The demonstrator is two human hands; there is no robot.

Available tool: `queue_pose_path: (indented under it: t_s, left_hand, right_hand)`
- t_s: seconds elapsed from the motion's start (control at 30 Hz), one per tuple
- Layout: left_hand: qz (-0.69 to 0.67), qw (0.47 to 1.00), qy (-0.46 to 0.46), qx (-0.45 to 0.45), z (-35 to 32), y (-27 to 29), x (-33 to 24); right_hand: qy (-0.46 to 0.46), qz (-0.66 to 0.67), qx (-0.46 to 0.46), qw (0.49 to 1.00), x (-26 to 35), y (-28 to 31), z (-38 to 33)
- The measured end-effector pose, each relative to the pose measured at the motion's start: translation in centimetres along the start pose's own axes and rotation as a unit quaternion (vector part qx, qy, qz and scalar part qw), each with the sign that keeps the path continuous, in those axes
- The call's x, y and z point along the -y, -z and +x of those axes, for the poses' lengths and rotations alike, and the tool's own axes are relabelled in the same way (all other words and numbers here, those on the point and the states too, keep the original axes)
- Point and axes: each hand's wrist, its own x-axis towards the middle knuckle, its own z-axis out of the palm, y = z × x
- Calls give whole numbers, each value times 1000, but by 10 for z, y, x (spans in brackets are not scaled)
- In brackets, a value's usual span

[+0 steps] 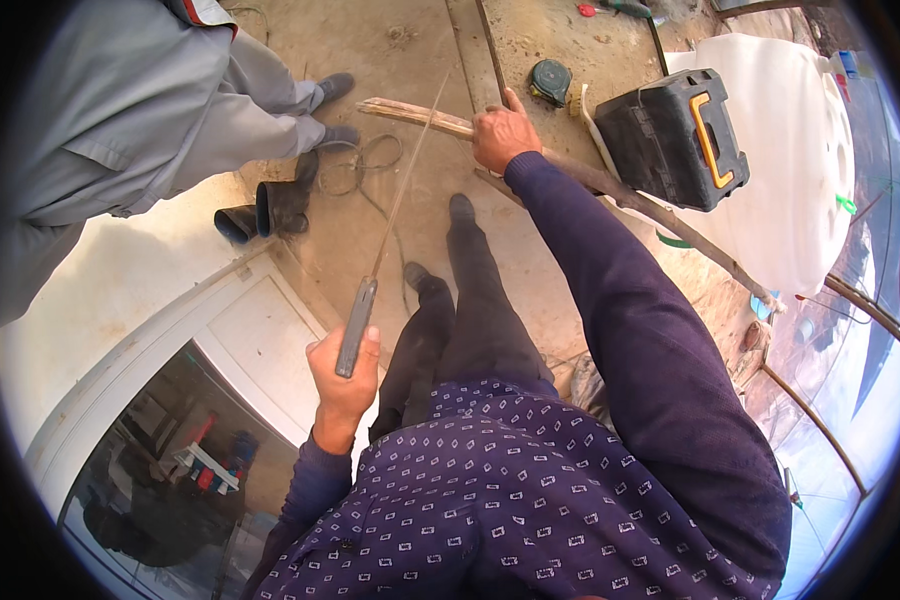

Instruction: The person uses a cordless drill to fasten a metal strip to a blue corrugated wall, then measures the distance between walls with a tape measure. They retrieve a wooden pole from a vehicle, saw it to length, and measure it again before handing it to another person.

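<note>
Dusty concrete floor [410, 60], white door panel [260, 340], black toolbox [670, 135]

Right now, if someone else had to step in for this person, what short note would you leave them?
Left hand: closed around the grey handle of a long thin blade, blade pointing forward and away.
Right hand: arm stretched out, gripping a long rough wooden stick that runs across the work surface beside a black tool case.
Blade tip reaches toward the stick's near end; whether they touch is unclear.
A tape measure lies just beyond the stick.
Another person stands to the left.
Done: stick and blade both in hand. No fresh cut shows.
</note>
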Motion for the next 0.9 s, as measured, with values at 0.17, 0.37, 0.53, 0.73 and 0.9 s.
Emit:
queue_pose_path:
  t_s: [0.17,0.37,0.53,0.73,0.9]
  left_hand:
    - [-17,999,-28,-26,130,-110,58]
    - [22,997,77,20,-7,11,41]
    - [23,996,91,12,57,-36,11]
    - [-34,999,1,-6,120,-92,62]
    - [11,997,72,33,-11,10,11]
  right_hand:
    - [-19,-37,11,999,-4,2,4]
    - [-34,-1,8,999,3,4,10]
    - [-2,-16,-7,1000,-3,-2,6]
    - [-4,-23,10,1000,4,-1,4]
    - [-19,-7,-1,1000,-3,1,6]
